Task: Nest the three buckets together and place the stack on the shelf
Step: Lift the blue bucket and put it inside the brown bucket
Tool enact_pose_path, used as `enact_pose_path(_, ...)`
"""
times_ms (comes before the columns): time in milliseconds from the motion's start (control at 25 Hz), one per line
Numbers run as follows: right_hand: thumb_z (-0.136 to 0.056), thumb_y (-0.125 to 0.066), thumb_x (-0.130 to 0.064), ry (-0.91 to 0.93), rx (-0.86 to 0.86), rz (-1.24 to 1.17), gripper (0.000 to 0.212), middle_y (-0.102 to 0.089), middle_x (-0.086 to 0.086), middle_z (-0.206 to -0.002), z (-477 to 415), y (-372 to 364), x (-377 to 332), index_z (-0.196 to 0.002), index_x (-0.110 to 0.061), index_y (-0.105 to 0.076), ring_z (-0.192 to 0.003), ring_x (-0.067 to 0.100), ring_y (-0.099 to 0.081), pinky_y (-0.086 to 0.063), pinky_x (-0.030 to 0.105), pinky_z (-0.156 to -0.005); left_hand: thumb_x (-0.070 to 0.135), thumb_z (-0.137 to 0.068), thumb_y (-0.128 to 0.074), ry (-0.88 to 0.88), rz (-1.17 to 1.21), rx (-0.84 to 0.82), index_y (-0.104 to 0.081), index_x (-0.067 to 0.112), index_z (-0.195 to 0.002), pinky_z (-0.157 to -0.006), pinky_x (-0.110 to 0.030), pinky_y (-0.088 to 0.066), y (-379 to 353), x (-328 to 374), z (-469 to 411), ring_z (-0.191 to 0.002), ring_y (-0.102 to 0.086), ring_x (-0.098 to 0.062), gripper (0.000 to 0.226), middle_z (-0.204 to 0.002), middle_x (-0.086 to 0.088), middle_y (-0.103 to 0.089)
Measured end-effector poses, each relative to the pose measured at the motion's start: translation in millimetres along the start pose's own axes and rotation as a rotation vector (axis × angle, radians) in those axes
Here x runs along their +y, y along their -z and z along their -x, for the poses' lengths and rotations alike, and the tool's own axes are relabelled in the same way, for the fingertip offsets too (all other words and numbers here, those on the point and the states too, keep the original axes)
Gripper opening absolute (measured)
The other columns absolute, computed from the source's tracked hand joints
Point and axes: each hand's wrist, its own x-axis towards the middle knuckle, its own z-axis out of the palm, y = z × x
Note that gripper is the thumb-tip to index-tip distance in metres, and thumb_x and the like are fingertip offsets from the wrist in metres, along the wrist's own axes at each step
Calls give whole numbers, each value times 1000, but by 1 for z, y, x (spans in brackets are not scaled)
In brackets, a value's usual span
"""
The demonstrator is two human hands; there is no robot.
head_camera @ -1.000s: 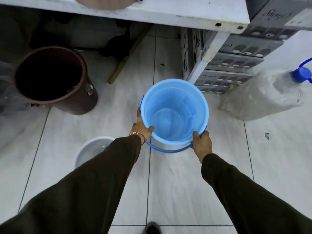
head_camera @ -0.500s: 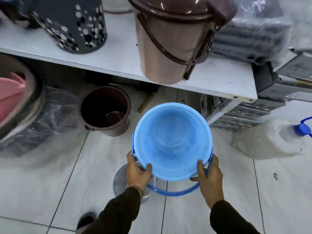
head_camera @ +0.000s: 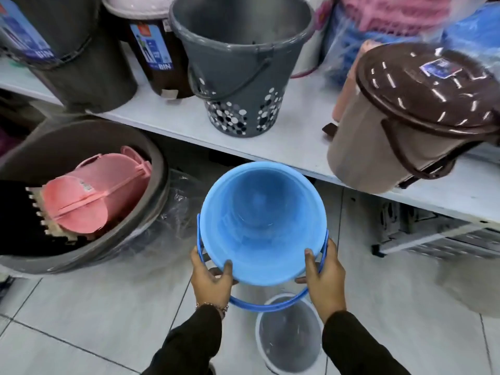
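Observation:
I hold a light blue bucket [head_camera: 263, 226] in the air in front of the white shelf [head_camera: 300, 147], its mouth tilted toward me and its darker blue handle hanging below. Ridges inside suggest more than one bucket nested, but I cannot tell how many. My left hand [head_camera: 209, 278] grips the near-left rim. My right hand [head_camera: 323, 277] grips the near-right rim. A small clear-white bucket [head_camera: 288, 339] stands on the tiled floor just below my hands.
On the shelf stand a grey dotted bucket [head_camera: 238, 71], dark bins [head_camera: 81, 58] at the left and a beige lidded bin [head_camera: 400, 133] at the right. A big grey tub [head_camera: 151, 212] holding pink plastic ware sits on the floor at the left.
Both hands have raised the blue bucket from the floor to shelf height. My view has tilted up, showing the shelf top; the brown floor bucket is out of sight.

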Motion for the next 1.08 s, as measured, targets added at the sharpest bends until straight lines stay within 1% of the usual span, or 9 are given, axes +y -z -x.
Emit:
enact_pose_path(200, -100, -56, -18, -91, 9, 59, 43, -62, -16, -101, -34, -55, 11, -141, -26, -43, -70, 8, -75, -62, 28, -50, -2, -83, -65, 61, -61, -17, -38, 24, -130, -54, -50, -61, 12, -10, -65, -66, -70, -28, 60, -119, -9, -54)
enact_pose_path(360, -100, -56, -15, -237, 7, 77, 34, -64, 6, -109, -57, -79, 26, -133, -18, -50, -67, 22, -75, -61, 29, -48, 2, -81, -68, 121, -96, -39, -39, 25, -134, -50, -42, -61, 17, -25, -99, -62, -71, -17, 64, -109, -7, -58)
enact_pose_path(520, -99, -58, -12, -362, -13, 134, 18, -63, 16, -112, -73, -104, 49, -116, -10, -54, -61, 25, -75, -60, 27, -46, 2, -79, -72, 227, -151, -71, -43, 25, -134, -55, -43, -62, 20, -46, -133, -72, -70, -31, 66, -111, -8, -57)
enact_pose_path(600, -98, -60, -11, -449, -16, 172, 21, -65, 19, -115, -79, -113, 63, -117, -4, -55, -75, 36, -75, -65, 37, -58, 0, -78, -73, 270, -202, -88, -44, 22, -134, -55, -43, -62, 20, -59, -145, -67, -68, -30, 67, -101, -4, -58)
enact_pose_path(680, -96, -63, -13, -527, -24, 257, 28, -66, 23, -119, -81, -124, 83, -120, 0, -55, -96, 44, -71, -61, 50, -84, -1, -77, -72, 288, -300, -99, -43, 22, -133, -46, -37, -60, 23, -74, -152, -54, -65, -26, 67, -83, 4, -58)
enact_pose_path(720, -95, -63, -14, -553, -36, 307, 31, -66, 23, -121, -79, -128, 92, -121, 2, -54, -103, 45, -68, -57, 49, -91, 1, -77, -72, 297, -364, -111, -41, 21, -134, -45, -35, -59, 25, -82, -154, -55, -66, -28, 68, -80, 4, -58)
enact_pose_path(800, -95, -63, -15, -583, -85, 420, 37, -64, 24, -124, -69, -135, 106, -125, 4, -53, -111, 41, -64, -52, 37, -91, 7, -76, -72, 304, -506, -139, -39, 19, -136, -67, -43, -62, 33, -98, -153, -79, -69, -38, 70, -94, -5, -64)
enact_pose_path(880, -95, -62, -16, -581, -129, 480, 40, -61, 25, -126, -59, -139, 117, -127, 6, -51, -115, 41, -60, -51, 41, -96, 12, -75, -73, 289, -665, -150, -41, 12, -136, -92, -42, -53, 41, -113, -149, -104, -61, -37, 69, -116, -15, -62)
enact_pose_path(1080, -99, -58, -22, -490, -199, 504, 49, -45, 24, -141, -39, -127, 123, -141, 1, -45, -124, 39, -55, -42, 38, -107, 25, -82, -69, 206, -882, -223, -20, 9, -151, -111, -43, -38, 52, -118, -129, -133, -42, -35, 86, -152, -14, -29)
